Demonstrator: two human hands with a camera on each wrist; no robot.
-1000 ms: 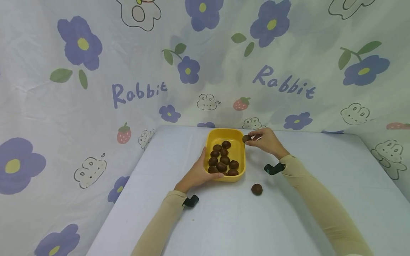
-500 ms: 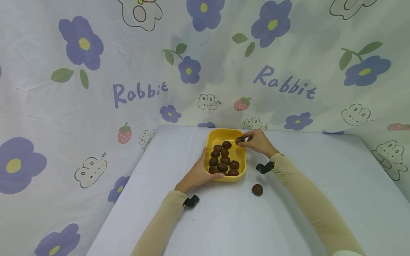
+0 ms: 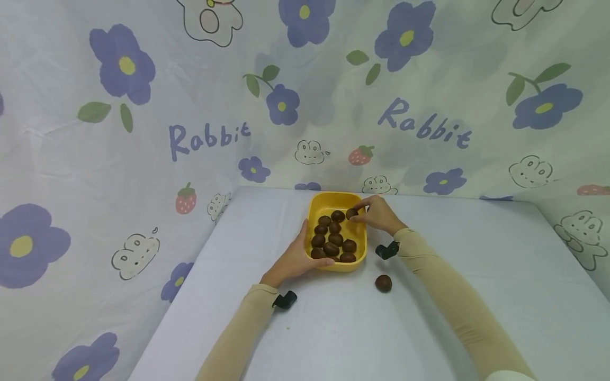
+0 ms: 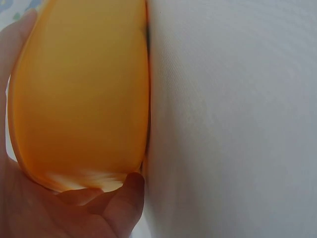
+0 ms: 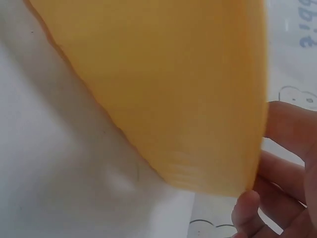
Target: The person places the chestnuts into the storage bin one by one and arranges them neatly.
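Note:
A yellow plastic box [image 3: 333,199] with several brown chestnuts [image 3: 331,248] in it stands on the white table. My left hand [image 3: 294,258] grips its near left corner, thumb along the near rim; fingers also curl round the wall in the left wrist view. Over the far right part of the box, my right hand [image 3: 380,214] pinches a chestnut [image 3: 352,213] between thumb and fingers, low inside the rim. In the right wrist view the box wall [image 5: 163,89] hides that chestnut. A single chestnut [image 3: 383,283] lies on the table, near and right of the box.
Behind the white table [image 3: 333,333] hangs a patterned curtain [image 3: 329,106] with flowers and rabbits, close to the box's far end. A tiny speck [image 3: 288,328] lies on the near part of the table.
My right hand has moved left over the box's right rim and down, carrying the chestnut from outside the box to inside it. The left hand and box have stayed put.

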